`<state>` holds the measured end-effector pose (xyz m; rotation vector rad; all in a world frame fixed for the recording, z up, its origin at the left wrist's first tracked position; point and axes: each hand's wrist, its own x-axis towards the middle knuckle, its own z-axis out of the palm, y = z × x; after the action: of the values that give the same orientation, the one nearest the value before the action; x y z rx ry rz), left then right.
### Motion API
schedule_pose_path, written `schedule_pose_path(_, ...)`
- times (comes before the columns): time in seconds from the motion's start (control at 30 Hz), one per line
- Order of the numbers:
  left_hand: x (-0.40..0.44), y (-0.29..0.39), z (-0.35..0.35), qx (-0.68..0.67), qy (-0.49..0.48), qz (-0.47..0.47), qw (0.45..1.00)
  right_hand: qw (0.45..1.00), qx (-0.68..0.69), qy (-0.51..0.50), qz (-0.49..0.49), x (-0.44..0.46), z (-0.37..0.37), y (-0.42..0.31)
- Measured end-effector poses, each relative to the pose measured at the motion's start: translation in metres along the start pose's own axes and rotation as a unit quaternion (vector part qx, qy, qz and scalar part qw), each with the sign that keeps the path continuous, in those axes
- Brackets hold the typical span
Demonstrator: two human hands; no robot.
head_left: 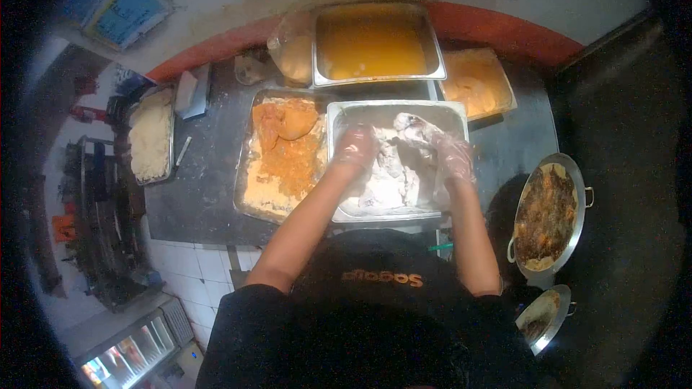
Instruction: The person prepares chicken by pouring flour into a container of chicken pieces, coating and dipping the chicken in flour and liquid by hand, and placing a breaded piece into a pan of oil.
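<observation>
A metal pan (396, 105) in front of me holds white flour and several flour-coated pieces (393, 158) that look like chicken. My right hand (454, 158), in a clear plastic glove, is closed on a flour-coated chicken piece (414, 127) at the pan's right side. My left hand (357, 148), also gloved, is down in the left part of the pan by the flour; its fingers are blurred and partly hidden. Left of the pan lies a tray (243, 173) with orange-coated raw meat (294, 121) and wet orange crumbs.
A deep pan of yellow-orange liquid (371, 42) stands behind, with a container of pale orange mix (476, 86) on its right. At far left sits a tray of pale flour (151, 137). Two round pans of dark oil and frying food (549, 216) are on the right, below counter level.
</observation>
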<state>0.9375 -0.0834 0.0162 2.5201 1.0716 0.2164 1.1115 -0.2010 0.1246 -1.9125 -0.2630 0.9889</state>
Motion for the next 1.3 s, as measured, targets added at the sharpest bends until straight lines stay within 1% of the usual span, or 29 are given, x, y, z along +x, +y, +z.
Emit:
schedule_pose_path(0.03, -0.009, 0.002, -0.017, 0.003, 0.002, -0.003, 1.000, 1.000, 0.000, -0.004, -0.001, -0.001, 0.002, 0.006)
schedule_pose_path(0.1, -0.033, 0.014, -0.078, -0.200, 0.060, -0.035, 0.977, 0.982, 0.142, -0.104, -0.061, -0.003, 0.010, 0.023)
schedule_pose_path(0.13, -0.046, 0.012, -0.097, -0.195, 0.062, -0.042, 0.978, 0.971, 0.198, -0.134, -0.032, -0.022, 0.019, 0.008)
schedule_pose_path(0.2, -0.076, 0.001, -0.122, -0.371, 0.165, -0.072, 0.911, 0.969, 0.180, -0.157, -0.067, -0.046, 0.037, -0.001)
schedule_pose_path(0.23, -0.095, -0.011, -0.126, -0.356, 0.193, -0.094, 0.909, 0.967, 0.161, -0.169, -0.104, -0.052, 0.044, -0.001)
schedule_pose_path(0.33, -0.154, -0.052, -0.129, -0.330, 0.256, -0.216, 0.883, 0.949, -0.020, -0.283, -0.137, -0.054, 0.084, 0.007)
schedule_pose_path(0.37, -0.170, -0.069, -0.124, -0.335, 0.252, -0.213, 0.883, 0.889, -0.196, -0.287, -0.299, -0.062, 0.096, 0.004)
schedule_pose_path(0.4, -0.183, -0.086, -0.117, -0.299, 0.242, -0.220, 0.897, 0.774, -0.362, -0.274, -0.441, -0.070, 0.109, 0.000)
schedule_pose_path(0.47, -0.193, -0.090, -0.108, -0.264, 0.231, -0.224, 0.909, 0.889, -0.214, -0.381, -0.136, -0.086, 0.134, 0.003)
schedule_pose_path(0.5, -0.195, -0.088, -0.106, -0.107, 0.154, -0.252, 0.949, 0.890, -0.215, -0.378, -0.136, -0.089, 0.135, 0.010)
schedule_pose_path(0.53, -0.198, -0.087, -0.104, 0.055, 0.072, -0.271, 0.958, 0.885, -0.195, -0.357, -0.229, -0.091, 0.137, 0.024)
schedule_pose_path(0.57, -0.202, -0.087, -0.099, 0.053, 0.072, -0.270, 0.959, 0.870, -0.175, -0.332, -0.319, -0.087, 0.140, 0.037)
schedule_pose_path(0.6, -0.204, -0.089, -0.091, 0.054, 0.109, -0.257, 0.959, 0.872, -0.178, -0.329, -0.316, -0.071, 0.142, 0.051)
schedule_pose_path(0.63, -0.204, -0.090, -0.087, 0.055, 0.147, -0.243, 0.957, 0.839, -0.207, -0.283, -0.416, -0.055, 0.131, 0.051)
schedule_pose_path(0.67, -0.199, -0.083, -0.091, 0.053, 0.147, -0.243, 0.957, 0.845, -0.181, -0.264, -0.428, -0.034, 0.118, 0.058)
schedule_pose_path(0.73, -0.176, -0.056, -0.111, 0.042, 0.184, -0.225, 0.956, 0.919, 0.094, -0.285, -0.255, 0.040, 0.100, 0.104)
schedule_pose_path(0.77, -0.164, -0.045, -0.118, -0.019, 0.208, -0.168, 0.963, 0.909, 0.235, -0.293, -0.180, 0.078, 0.093, 0.128)
schedule_pose_path(0.8, -0.150, -0.034, -0.123, -0.079, 0.231, -0.108, 0.964, 0.947, -0.121, -0.203, -0.219, 0.072, 0.089, 0.093)
schedule_pose_path(0.83, -0.136, -0.018, -0.124, -0.219, 0.208, -0.108, 0.947, 0.854, -0.459, -0.083, -0.228, 0.064, 0.088, 0.062)
schedule_pose_path(0.87, -0.122, -0.002, -0.121, -0.354, 0.179, -0.105, 0.912, 0.855, -0.458, -0.082, -0.229, 0.065, 0.096, 0.058)
schedule_pose_path(0.93, -0.089, 0.010, -0.087, -0.233, 0.153, 0.064, 0.958, 0.800, -0.561, -0.133, -0.165, 0.067, 0.110, 0.054)
schedule_pose_path(0.97, -0.066, 0.027, -0.092, -0.029, 0.036, 0.092, 0.995, 0.802, -0.559, -0.131, -0.165, 0.084, 0.114, 0.074)
schedule_pose_path(1.03, -0.048, 0.006, -0.001, -0.050, 0.067, 0.111, 0.990, 0.796, -0.495, -0.150, -0.314, 0.130, 0.124, 0.128)
schedule_pose_path(1.07, -0.040, 0.002, 0.031, 0.059, -0.005, 0.029, 0.998, 0.749, -0.562, -0.203, -0.287, 0.129, 0.121, 0.117)
schedule_pose_path(1.1, -0.031, -0.001, 0.043, 0.166, -0.075, -0.053, 0.982, 0.749, -0.561, -0.201, -0.288, 0.125, 0.113, 0.110)
schedule_pose_path(1.13, -0.024, 0.003, 0.032, 0.167, -0.073, -0.053, 0.982, 0.783, -0.526, -0.169, -0.284, 0.121, 0.100, 0.106)
schedule_pose_path(1.2, -0.019, 0.021, -0.008, 0.216, -0.183, -0.042, 0.958, 0.817, -0.489, -0.138, -0.274, 0.096, 0.074, 0.080)
schedule_pose_path(1.27, -0.021, 0.029, -0.027, 0.199, -0.196, -0.042, 0.959, 0.910, -0.303, -0.224, -0.174, 0.058, 0.046, 0.036)
schedule_pose_path(1.3, -0.021, 0.029, -0.031, 0.182, -0.202, -0.046, 0.961, 0.910, -0.303, -0.224, -0.171, 0.058, 0.041, 0.044)
